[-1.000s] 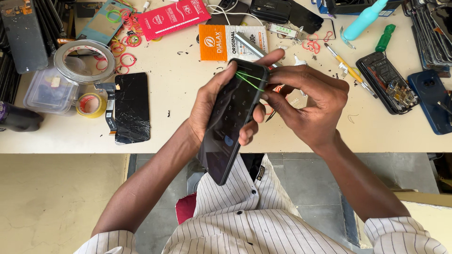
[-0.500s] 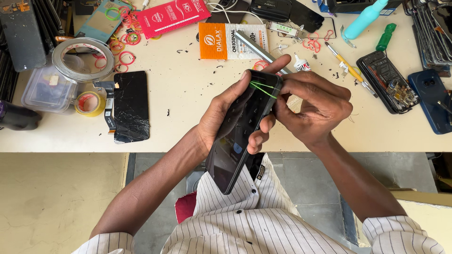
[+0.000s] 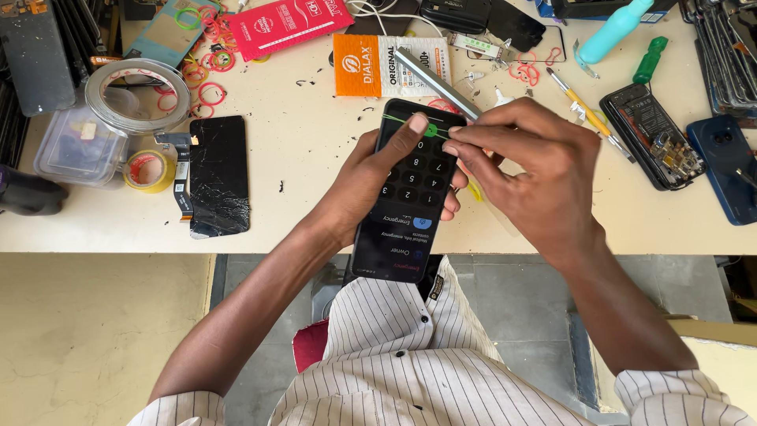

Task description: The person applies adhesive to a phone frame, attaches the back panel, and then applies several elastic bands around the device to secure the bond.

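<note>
A black smartphone [image 3: 407, 207] is held at the middle of the view, over the near edge of the pale worktable [image 3: 315, 158], its lit screen (a dial pad with a green button near the far end) turned upward. A thin green band [image 3: 402, 120] is stretched across the far end of the screen. The phone is gripped from below by the left hand [image 3: 364, 177], the fingers curled round its edges and the thumb laid on the glass beside the green button. At 3 o'clock of the phone the right hand [image 3: 536, 170] is seen, its thumb and forefinger pinched together at the phone's far right corner; whether something small is caught between them cannot be told.

At 9 o'clock of the phone a cracked black screen panel [image 3: 218, 173] lies flat on the table, with a yellow tape roll [image 3: 148, 170] just beside it and a clear plastic box [image 3: 79, 146] further out. At 12 o'clock an orange and white packet [image 3: 371, 65] is laid, a metal bar [image 3: 434, 79] resting across it. Toward 11 o'clock a red packet [image 3: 292, 24] and scattered pink rubber bands [image 3: 209, 79] are found. At 2 o'clock an opened phone body [image 3: 650, 134] is placed, with a blue phone [image 3: 729, 166] beside it and a teal bottle [image 3: 611, 31] beyond.
</note>
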